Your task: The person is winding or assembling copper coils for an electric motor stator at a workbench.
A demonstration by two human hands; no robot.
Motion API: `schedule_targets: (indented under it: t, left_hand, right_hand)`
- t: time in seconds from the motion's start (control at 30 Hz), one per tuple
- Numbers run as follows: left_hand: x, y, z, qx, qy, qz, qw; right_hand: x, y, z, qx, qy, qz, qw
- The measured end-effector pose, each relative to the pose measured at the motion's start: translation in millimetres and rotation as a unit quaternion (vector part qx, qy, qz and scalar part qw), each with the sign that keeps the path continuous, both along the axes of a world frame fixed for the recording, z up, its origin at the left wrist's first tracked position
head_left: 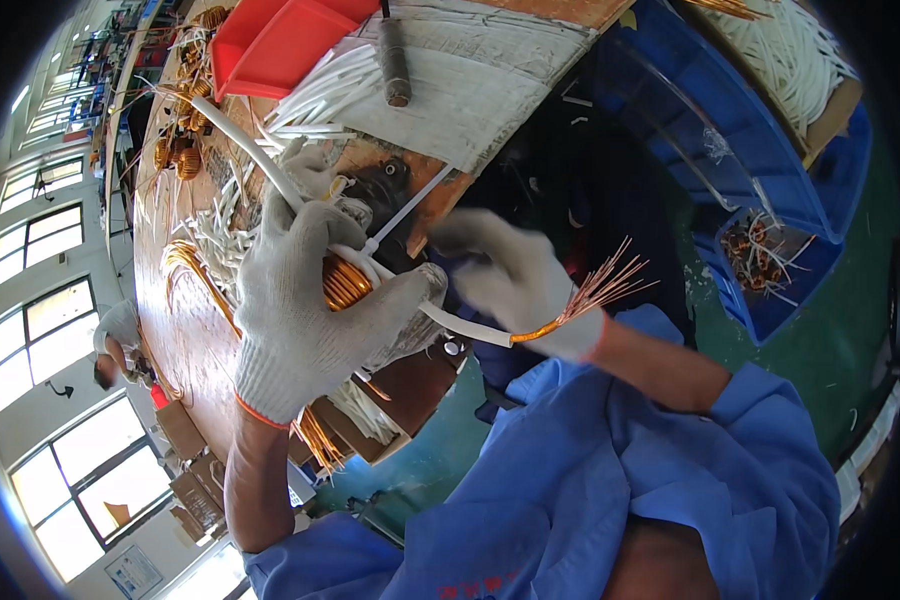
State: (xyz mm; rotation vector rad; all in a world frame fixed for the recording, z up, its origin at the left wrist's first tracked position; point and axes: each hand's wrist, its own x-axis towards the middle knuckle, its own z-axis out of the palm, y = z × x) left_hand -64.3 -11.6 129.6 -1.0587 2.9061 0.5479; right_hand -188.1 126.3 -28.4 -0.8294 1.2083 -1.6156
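In its white knitted glove, my left hand (295, 290) is closed around a copper-wound coil (346, 284) above the bench edge. A white cable tie (407, 213) is looped at the coil, its head at the top and its long tail slanting up to the right. One white-sleeved lead (468, 325) leaves the coil to the right and ends in fanned bare copper strands (602, 290). Another white-sleeved lead (245, 140) runs up and left past my fingers. My right hand (515, 275), also gloved, is just right of the coil, behind the fanned strands; motion blurs its fingers.
Loose white sleeves (330, 90) lie beside a red bin (285, 45) and a dark-handled tool (394, 65). Finished-looking coils (185, 160) sit farther left. Blue bins (770, 150) stand right, one holding wire scraps (755, 255). Another person (120, 335) is at far left.
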Motion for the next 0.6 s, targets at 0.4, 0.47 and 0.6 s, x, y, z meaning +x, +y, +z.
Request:
schedule_targets:
  t: [0.4, 0.47, 0.6]
  left_hand:
    - [-6, -9, 0, 0.022, -0.039, -0.017, 0.999]
    - [3, -11, 0, 0.043, -0.018, -0.008, 0.999]
    - [3, 4, 14, -0.079, -0.074, -0.052, 0.993]
  right_hand:
    - [-31, -92, 22, -0.276, 0.043, 0.003, 0.960]
    - [-30, -65, 65, -0.130, -0.191, 0.166, 0.959]
    - [-28, -47, 12, -0.065, -0.241, 0.075, 0.966]
